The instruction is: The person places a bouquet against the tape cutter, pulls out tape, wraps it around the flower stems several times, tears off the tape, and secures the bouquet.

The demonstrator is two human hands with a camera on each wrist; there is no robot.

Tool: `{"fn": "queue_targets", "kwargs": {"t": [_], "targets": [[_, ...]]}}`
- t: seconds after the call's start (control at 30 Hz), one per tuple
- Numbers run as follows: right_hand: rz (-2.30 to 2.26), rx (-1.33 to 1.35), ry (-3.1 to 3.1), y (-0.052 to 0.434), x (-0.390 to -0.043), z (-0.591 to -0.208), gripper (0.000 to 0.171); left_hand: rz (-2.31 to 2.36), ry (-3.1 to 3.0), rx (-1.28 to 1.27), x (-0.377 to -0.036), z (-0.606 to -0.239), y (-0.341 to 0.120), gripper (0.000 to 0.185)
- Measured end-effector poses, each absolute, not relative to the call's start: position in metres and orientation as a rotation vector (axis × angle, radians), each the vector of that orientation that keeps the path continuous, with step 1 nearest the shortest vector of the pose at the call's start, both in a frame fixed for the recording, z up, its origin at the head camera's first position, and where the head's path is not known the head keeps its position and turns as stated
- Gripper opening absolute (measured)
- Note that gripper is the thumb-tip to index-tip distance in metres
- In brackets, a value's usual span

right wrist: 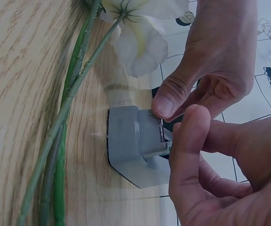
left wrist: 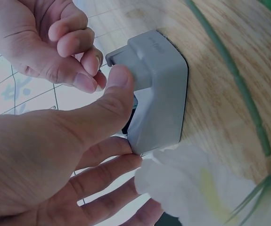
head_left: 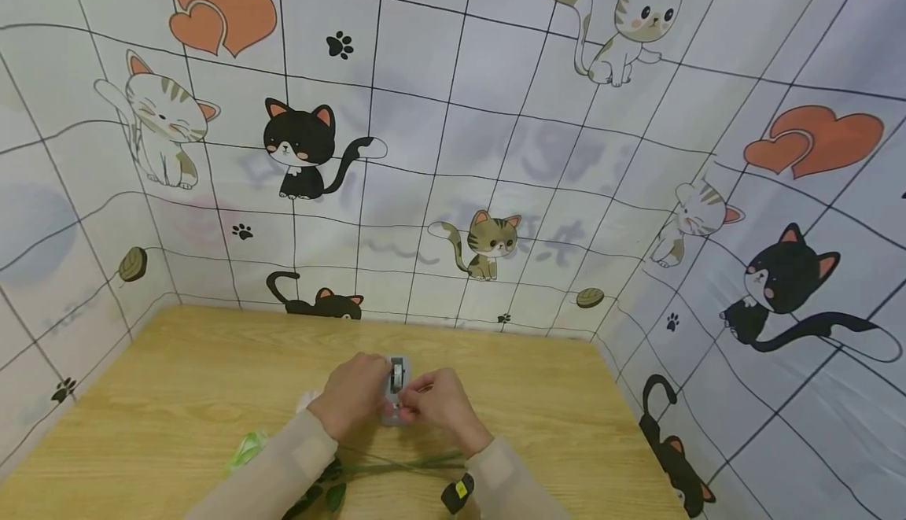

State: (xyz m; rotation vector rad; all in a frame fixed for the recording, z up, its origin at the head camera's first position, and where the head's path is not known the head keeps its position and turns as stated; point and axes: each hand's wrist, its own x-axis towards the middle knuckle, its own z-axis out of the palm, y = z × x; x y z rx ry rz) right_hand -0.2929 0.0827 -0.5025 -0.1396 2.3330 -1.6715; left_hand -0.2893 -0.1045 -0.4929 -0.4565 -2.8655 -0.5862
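item: small grey plastic tape dispenser point(head_left: 395, 394), standing on the light wood-grain tabletop point(head_left: 177, 394) near its middle, just beyond the green flower stems point(right wrist: 62, 136). left hand point(head_left: 354, 398) curled round the body, thumb point(left wrist: 109, 101) pressed on its front end. right hand point(head_left: 439, 402) pinching at the cutter end; the tape itself too small to tell. advice: brace the base firmly, draw the strip straight. embossed mark on the casing, unreadable. white artificial flower point(left wrist: 182, 188) beside it.

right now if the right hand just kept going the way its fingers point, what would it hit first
The right hand points at the grey tape dispenser on the wooden table, so it would probably meet the dispenser's cutter end first. Its thumb looks already against it, with the left hand just beyond.
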Motion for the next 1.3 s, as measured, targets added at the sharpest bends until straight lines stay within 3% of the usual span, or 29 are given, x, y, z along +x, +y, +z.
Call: {"fn": "queue_targets", "kwargs": {"t": [1.3], "targets": [[-1.609,-0.18,2.281,0.097,-0.246,-0.505,0.003,-0.529,-2.886,-0.407,-0.286,-0.492,-0.1,0.042]]}}
